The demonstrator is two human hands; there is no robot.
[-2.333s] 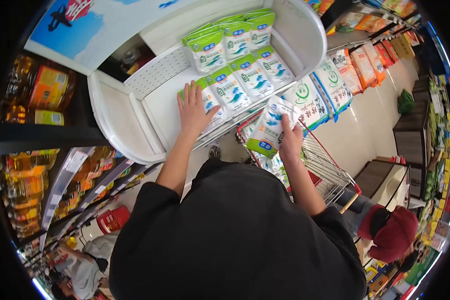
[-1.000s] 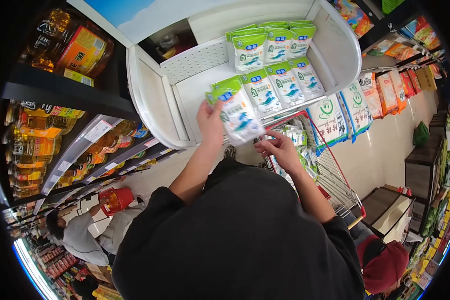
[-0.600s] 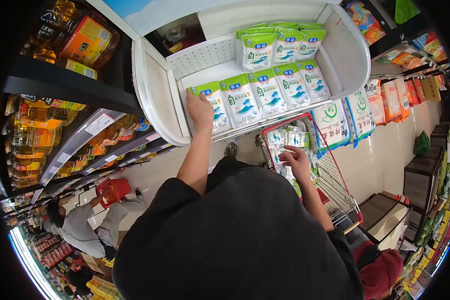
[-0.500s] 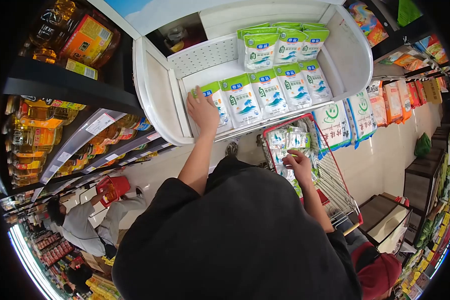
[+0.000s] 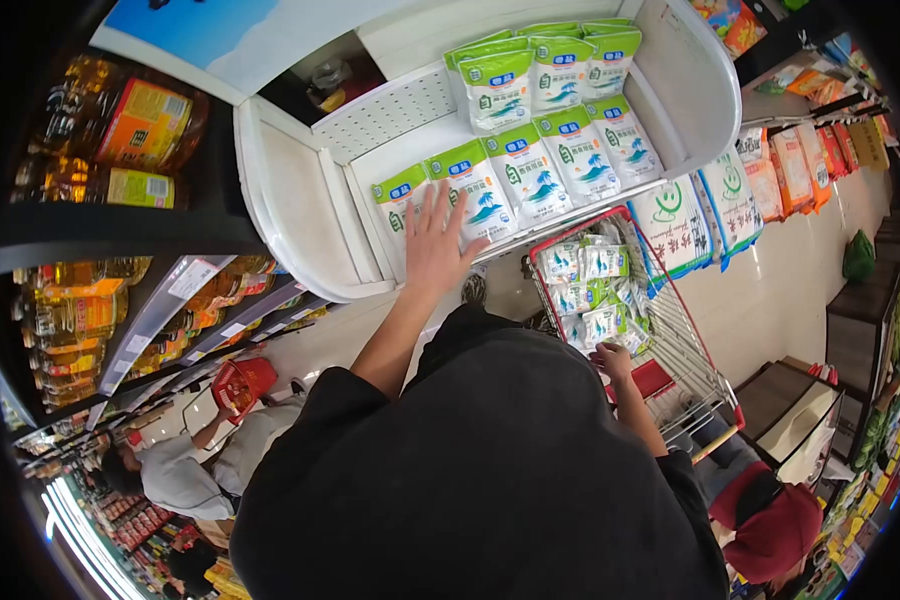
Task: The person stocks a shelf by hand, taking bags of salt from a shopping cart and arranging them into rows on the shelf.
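Note:
A white display bin (image 5: 290,200) holds several green-and-white packets, a front row along its near edge and a stack (image 5: 497,92) behind. My left hand (image 5: 435,245) has its fingers spread over the two leftmost front packets, nearest to the second packet (image 5: 470,185); it grips nothing. Low on the right, my right hand (image 5: 611,360) is at the near part of a red-rimmed shopping cart (image 5: 690,345), close beside the small packets (image 5: 602,323) in it. Its fingers look curled, but what they may hold is too small to tell.
Oil bottles (image 5: 145,125) fill the shelves on the left. Large bags (image 5: 672,225) stand right of the bin, beyond the cart. A person with a red basket (image 5: 245,385) is at the lower left. Another person in a dark red top (image 5: 775,525) is at the lower right.
My left hand has moved right and toward me from the leftmost packet, its fingers now more spread. My right hand has drawn back toward me, its fingers curling. The view has shifted slightly.

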